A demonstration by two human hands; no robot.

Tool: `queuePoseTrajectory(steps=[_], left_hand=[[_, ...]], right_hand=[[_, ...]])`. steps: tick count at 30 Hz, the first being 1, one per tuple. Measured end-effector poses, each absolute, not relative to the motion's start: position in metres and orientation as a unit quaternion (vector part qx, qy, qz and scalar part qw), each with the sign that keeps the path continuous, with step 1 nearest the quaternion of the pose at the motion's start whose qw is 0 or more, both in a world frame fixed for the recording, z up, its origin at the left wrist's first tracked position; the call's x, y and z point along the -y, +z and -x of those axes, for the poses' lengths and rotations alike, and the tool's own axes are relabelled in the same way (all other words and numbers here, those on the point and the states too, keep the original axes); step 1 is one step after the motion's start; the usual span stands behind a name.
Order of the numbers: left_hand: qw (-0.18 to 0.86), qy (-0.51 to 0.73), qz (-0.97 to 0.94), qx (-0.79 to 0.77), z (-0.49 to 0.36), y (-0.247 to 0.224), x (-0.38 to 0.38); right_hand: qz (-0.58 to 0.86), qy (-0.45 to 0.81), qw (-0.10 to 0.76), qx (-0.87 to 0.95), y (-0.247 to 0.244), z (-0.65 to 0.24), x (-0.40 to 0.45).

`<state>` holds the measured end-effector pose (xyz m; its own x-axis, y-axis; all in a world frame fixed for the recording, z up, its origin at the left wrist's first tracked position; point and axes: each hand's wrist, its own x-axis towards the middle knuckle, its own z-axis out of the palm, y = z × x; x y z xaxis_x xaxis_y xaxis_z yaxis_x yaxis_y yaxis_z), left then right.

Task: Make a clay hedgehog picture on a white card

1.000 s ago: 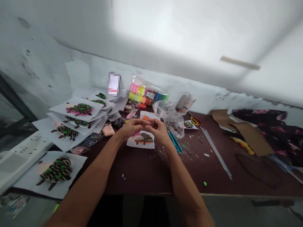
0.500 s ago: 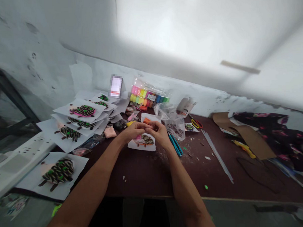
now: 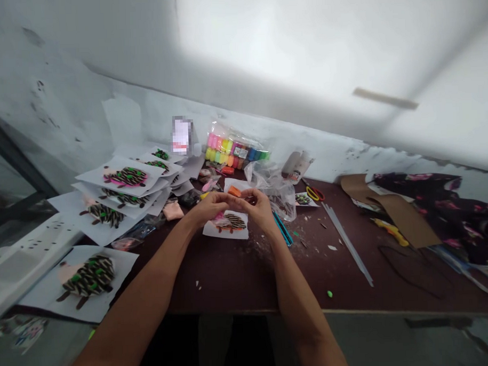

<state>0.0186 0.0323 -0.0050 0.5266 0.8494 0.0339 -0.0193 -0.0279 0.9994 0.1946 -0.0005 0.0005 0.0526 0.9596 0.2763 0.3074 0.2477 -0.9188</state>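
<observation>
My left hand (image 3: pixel 208 208) and my right hand (image 3: pixel 259 206) meet at the fingertips above a small white card (image 3: pixel 238 235). Both are closed in a pinch; whatever lies between the fingertips is hidden. On the card is a hedgehog figure (image 3: pixel 234 222) with dark striped spines and an orange lower edge. Something pink in clear wrap (image 3: pixel 218 220) shows just below my left fingers, and I cannot tell whether that hand holds it. A lump of orange clay (image 3: pixel 234 191) sits behind the fingertips. Close to my right wrist lies a teal-handled tool (image 3: pixel 283 228).
Paper sheets with hedgehog figures (image 3: pixel 127 176) are stacked at left, near a white power strip (image 3: pixel 30 249). A pack of coloured clay (image 3: pixel 237 151), a plastic bag (image 3: pixel 274 187) and scissors (image 3: pixel 314 193) stand behind. Clear sticks (image 3: pixel 348 243) and a yellow cutter (image 3: pixel 392 231) lie right.
My hands stay together over the card, with the left fingers more stretched out and a wider gap beneath the fingertips. The whole view has shifted slightly.
</observation>
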Motion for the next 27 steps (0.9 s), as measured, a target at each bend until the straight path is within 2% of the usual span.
queuePoseTrajectory(steps=[7,13,23,27], left_hand=[[0.609,0.376,-0.61,-0.341,-0.018,-0.009,-0.035],[0.619,0.388,-0.594,-0.336,-0.019,-0.009,-0.034],[0.64,0.412,-0.562,-0.325,-0.017,-0.008,-0.036],[0.616,0.459,-0.533,-0.355,-0.012,-0.012,-0.041]], right_hand=[[0.522,0.306,0.472,0.642,0.0,-0.191,0.002],[0.527,0.289,0.499,0.625,-0.003,-0.197,-0.001],[0.506,0.238,0.489,0.67,0.0,-0.194,0.001],[0.511,0.265,0.502,0.646,-0.001,-0.202,-0.004]])
